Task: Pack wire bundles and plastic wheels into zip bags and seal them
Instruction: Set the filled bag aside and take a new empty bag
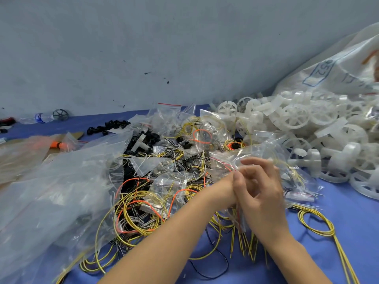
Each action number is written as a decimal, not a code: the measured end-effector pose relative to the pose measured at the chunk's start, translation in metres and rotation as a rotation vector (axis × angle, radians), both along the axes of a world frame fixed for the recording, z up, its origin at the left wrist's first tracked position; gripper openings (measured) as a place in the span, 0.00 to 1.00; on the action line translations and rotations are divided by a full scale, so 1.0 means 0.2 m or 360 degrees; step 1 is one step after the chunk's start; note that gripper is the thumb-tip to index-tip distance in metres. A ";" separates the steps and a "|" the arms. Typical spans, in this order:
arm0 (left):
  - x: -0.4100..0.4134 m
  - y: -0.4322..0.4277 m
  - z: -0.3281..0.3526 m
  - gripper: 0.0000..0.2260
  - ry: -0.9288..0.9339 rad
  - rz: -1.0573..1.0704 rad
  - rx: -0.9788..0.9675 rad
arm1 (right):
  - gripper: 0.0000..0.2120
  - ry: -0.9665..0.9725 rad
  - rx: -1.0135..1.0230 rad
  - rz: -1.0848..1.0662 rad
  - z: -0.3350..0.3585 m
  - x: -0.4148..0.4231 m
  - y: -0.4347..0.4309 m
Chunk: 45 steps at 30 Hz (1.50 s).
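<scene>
Both hands meet at the centre of the table on one clear zip bag [266, 154] with a red strip along its mouth. My right hand [264, 193] is in front, thumb and fingers pinching the bag's edge. My left hand [223, 187] is mostly hidden behind it and holds the same bag from the left. Yellow wires show inside the bag. Loose yellow, orange and black wire bundles [141, 208] lie tangled just left of the hands. A heap of white plastic wheels [297, 119] fills the right side.
Large clear plastic sheets [57, 191] cover the left of the blue table [338, 206]. Small zip bags [170, 115] and black parts [143, 140] pile up behind the wires. A big white sack [338, 68] leans at the far right. A yellow wire loop [315, 222] lies at right front.
</scene>
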<state>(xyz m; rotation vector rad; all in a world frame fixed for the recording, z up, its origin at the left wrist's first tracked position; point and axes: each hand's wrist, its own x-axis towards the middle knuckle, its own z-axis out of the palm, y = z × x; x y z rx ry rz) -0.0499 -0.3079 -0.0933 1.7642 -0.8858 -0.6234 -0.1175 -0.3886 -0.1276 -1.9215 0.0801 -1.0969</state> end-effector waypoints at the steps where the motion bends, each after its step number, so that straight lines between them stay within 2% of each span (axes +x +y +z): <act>1: 0.00 0.03 0.03 0.17 0.0120 -0.0091 0.0014 | 0.08 -0.0003 -0.0012 0.0012 0.00 0.00 0.01; 4: 0.00 0.13 0.01 0.14 0.0549 0.0007 -0.0064 | 0.09 0.0025 -0.0112 0.0013 -0.03 0.01 0.01; 7: 0.09 0.35 0.02 0.12 0.0696 0.0046 -0.0131 | 0.10 0.0154 -0.0318 -0.0004 -0.08 0.04 0.01; 12: 0.19 0.49 0.00 0.11 0.0167 0.0657 0.0157 | 0.10 0.0422 -0.0775 0.0036 -0.14 0.07 0.05; 15: 0.20 0.47 -0.04 0.10 -0.0349 0.0701 0.0602 | 0.08 0.0496 -0.0848 0.0042 -0.15 0.07 0.05; 17: 0.21 0.46 -0.05 0.10 -0.0606 0.0698 0.0715 | 0.09 0.0506 -0.0857 0.0041 -0.16 0.07 0.04; 20: 0.21 0.44 -0.06 0.10 -0.0725 0.0689 0.0766 | 0.11 0.0506 -0.0854 0.0039 -0.15 0.06 0.04; 25: 0.22 0.46 -0.07 0.09 -0.0771 0.0636 0.0909 | 0.09 0.0497 -0.0880 0.0053 -0.15 0.05 0.05; 27: 0.22 0.46 -0.06 0.09 -0.0865 0.0558 0.1034 | 0.09 0.0473 -0.0800 0.0064 -0.14 0.05 0.05; 32: 0.18 0.44 -0.01 0.09 -0.0989 0.0427 0.1304 | 0.07 0.0295 0.0007 -0.0020 -0.08 0.04 0.01; 35: 0.15 0.44 0.01 0.07 -0.0986 0.0472 0.1353 | 0.06 0.0178 0.0256 -0.0167 -0.06 0.04 -0.03; 37: 0.15 0.44 0.01 0.08 -0.0965 0.0445 0.1381 | 0.06 0.0162 0.0304 -0.0200 -0.06 0.04 -0.05; 42: 0.16 0.44 0.01 0.17 -0.1058 0.0325 0.1538 | 0.06 0.0155 0.0276 -0.0220 -0.06 0.04 -0.04; 45: 0.16 0.44 0.00 0.15 -0.1116 0.0422 0.1500 | 0.07 0.0137 0.0260 -0.0220 -0.06 0.05 -0.04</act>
